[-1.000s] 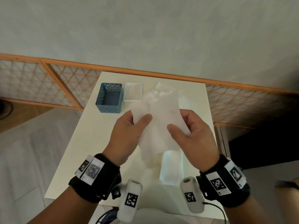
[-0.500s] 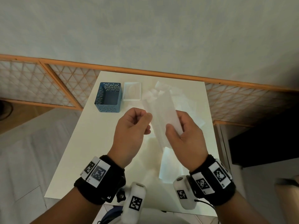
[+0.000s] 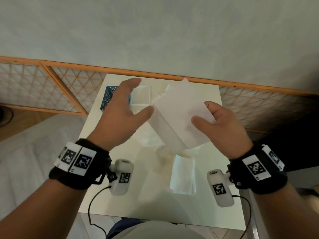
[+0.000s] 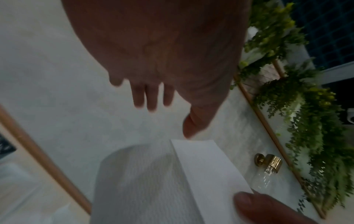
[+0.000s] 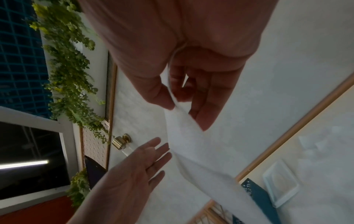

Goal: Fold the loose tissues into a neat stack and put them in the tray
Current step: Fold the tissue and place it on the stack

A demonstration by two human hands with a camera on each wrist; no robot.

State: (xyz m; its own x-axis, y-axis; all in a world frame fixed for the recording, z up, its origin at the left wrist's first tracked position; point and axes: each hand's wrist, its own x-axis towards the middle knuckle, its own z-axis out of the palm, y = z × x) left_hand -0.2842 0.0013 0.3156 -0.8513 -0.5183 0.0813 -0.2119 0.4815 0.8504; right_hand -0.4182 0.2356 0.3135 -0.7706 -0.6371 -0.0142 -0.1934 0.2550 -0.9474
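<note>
My right hand (image 3: 203, 112) pinches a white tissue (image 3: 174, 121) between thumb and fingers and holds it above the table, folded lengthwise and hanging at a slant. The right wrist view shows the pinch (image 5: 176, 104) and the tissue (image 5: 193, 145) trailing down. Just left of the tissue, my left hand (image 3: 131, 107) is open with fingers spread and holds nothing; its straight fingers (image 4: 151, 97) show above the tissue (image 4: 168, 181). The white tray (image 3: 140, 96) lies at the back of the table, partly behind the left hand. A folded tissue (image 3: 183, 175) lies flat near the front.
A blue perforated basket (image 3: 107, 98) stands left of the tray, half hidden by my left hand. Loose tissues (image 3: 172, 87) lie at the back right of the white table (image 3: 120, 195). A wood-framed lattice screen (image 3: 72, 90) runs behind the table.
My left hand has let go of the tissue, opened and moved up and away from me. The right hand alone now holds the tissue, which has been brought together into a fold.
</note>
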